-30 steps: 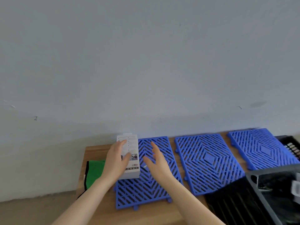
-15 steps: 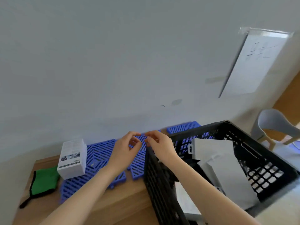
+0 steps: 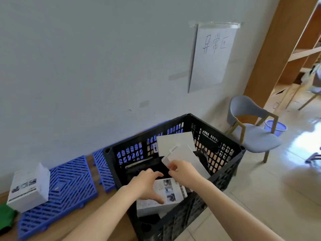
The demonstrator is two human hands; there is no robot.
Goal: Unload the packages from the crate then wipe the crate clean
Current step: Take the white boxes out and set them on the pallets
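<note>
The black crate (image 3: 213, 129) is set at the right end of the desk (image 3: 73, 221), with packages inside. The near corner of a flat white package (image 3: 187, 153) is pinched by the right hand (image 3: 182, 171). The left hand (image 3: 147, 185) is laid over a printed box (image 3: 166, 193) at the crate's near side; whether it is gripped cannot be told. 1 white box (image 3: 28, 188) is stood on a blue mat (image 3: 66, 185) at the left, near a green cloth (image 3: 5, 216).

The green cloth (image 3: 6, 216) runs off the left edge; the left hand (image 3: 145, 185), motion-blurred, covers part of a printed package (image 3: 167, 191) in the crate (image 3: 208, 136).
</note>
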